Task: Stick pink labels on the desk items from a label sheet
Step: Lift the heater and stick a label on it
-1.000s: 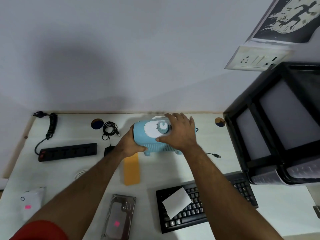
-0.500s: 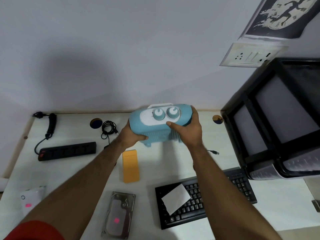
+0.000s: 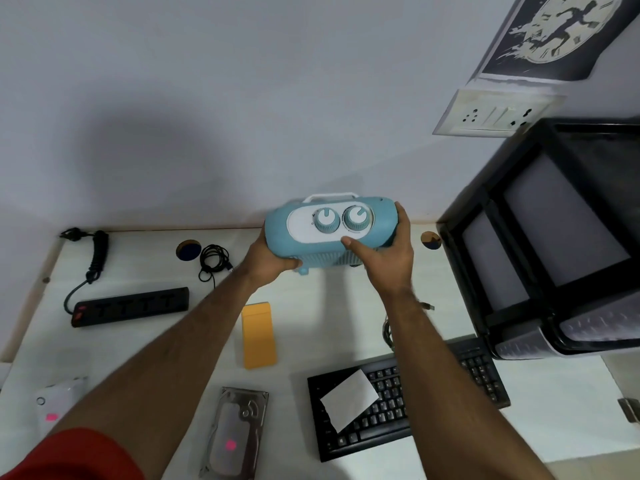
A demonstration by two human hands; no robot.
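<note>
- A person holds a blue appliance [image 3: 329, 233] with two round knobs and a white handle, lifted above the far middle of the white surface [image 3: 554, 427].
- The left hand [image 3: 268, 259] grips its left end, fingers curled underneath.
- The right hand [image 3: 388, 258] grips its right end, thumb pressed on the front below the knobs.
- A white label sheet [image 3: 348, 398] lies on a black keyboard [image 3: 408, 403], near the right forearm.
- A hard drive [image 3: 237, 434] at the near edge bears a pink label [image 3: 230, 445].
- A white item [image 3: 57, 400] at the left also bears a pink label [image 3: 52, 417].
- An orange box [image 3: 259, 336] lies between the forearms; a black power strip [image 3: 130, 306] lies at the left.
</note>
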